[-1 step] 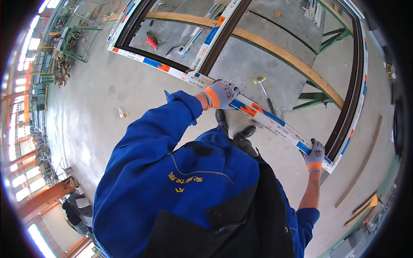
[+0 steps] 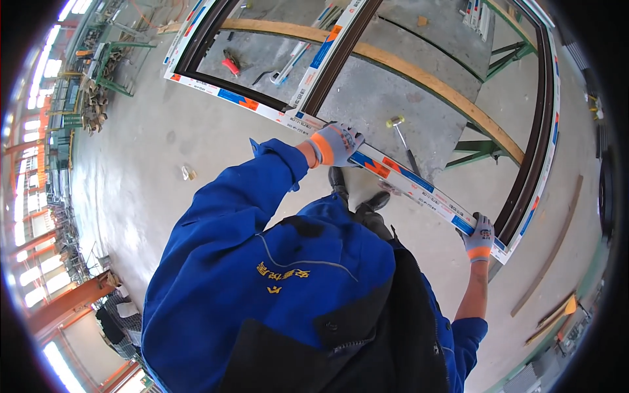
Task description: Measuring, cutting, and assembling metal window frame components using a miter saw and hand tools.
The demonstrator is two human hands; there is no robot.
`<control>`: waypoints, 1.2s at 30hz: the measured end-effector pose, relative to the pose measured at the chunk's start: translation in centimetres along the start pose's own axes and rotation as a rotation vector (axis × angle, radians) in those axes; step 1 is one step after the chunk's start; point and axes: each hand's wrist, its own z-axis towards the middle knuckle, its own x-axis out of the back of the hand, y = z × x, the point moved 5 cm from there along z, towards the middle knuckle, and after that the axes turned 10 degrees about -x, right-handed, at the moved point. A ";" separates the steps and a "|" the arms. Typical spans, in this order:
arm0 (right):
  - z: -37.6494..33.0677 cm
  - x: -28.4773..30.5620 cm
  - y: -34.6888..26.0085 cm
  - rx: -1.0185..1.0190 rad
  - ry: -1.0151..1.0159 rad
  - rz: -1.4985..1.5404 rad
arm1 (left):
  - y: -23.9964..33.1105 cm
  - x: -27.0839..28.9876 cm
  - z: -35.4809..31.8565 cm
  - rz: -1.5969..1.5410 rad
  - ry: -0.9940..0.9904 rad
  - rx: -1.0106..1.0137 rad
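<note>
Here your left hand (image 2: 337, 143) and right hand (image 2: 481, 236), both gloved, are closed on the near rail of the large window frame (image 2: 419, 185), which rests on green trestles (image 2: 481, 150). Judged step: shifting it; next calls for an even, two-handed pull.

The grey concrete floor (image 2: 164, 131) carries green trestles (image 2: 481, 152), which bear a long wooden plank (image 2: 426, 75) and the window frame (image 2: 406, 180). Seen through the frame, a mallet (image 2: 401, 134) lies on the floor just beyond its near rail, and a red tool (image 2: 230, 65) farther off; left of the frame lies a small scrap (image 2: 189, 173).
</note>
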 end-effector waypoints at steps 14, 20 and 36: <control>0.3 1.0 -0.2 0.178 0.369 0.090 | 0.2 1.2 -0.4 0.060 0.221 -0.045; 1.8 0.8 -0.1 0.139 0.214 0.173 | -0.4 2.3 1.1 -0.157 0.371 -0.006; 12.2 -2.6 -25.2 -0.385 -0.056 0.104 | 0.8 -3.2 7.9 -0.463 0.469 0.039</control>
